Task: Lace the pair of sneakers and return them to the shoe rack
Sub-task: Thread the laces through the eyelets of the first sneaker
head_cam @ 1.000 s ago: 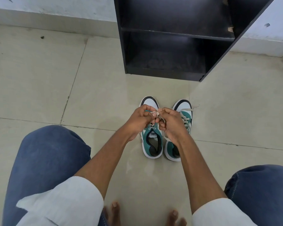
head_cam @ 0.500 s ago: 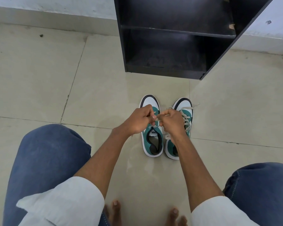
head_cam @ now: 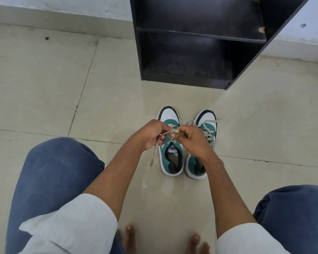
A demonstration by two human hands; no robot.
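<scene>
Tile floor [head_cam: 50, 85]: sneakers [head_cam: 184, 154], shoe rack [head_cam: 200, 77], bare feet [head_cam: 130, 237].

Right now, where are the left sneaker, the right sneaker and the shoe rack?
left sneaker [head_cam: 168, 114], head view, on its white toe.
right sneaker [head_cam: 206, 117], head view, on its white toe.
shoe rack [head_cam: 200, 34], head view, on the front edge of its shelf.

Two green-and-white sneakers stand side by side on the tiled floor: a left sneaker [head_cam: 171, 156] and a right sneaker [head_cam: 206, 123], each with one beige lace, so two laces in all, the left one's lace [head_cam: 153, 153] trailing one loose end onto the floor. Two hands work above them, the left hand [head_cam: 151, 134] and the right hand [head_cam: 193, 142], and two blue-jeaned knees and two bare feet frame the view. One black shoe rack [head_cam: 196, 44] stands beyond, showing two open compartments divided by one shelf.
</scene>
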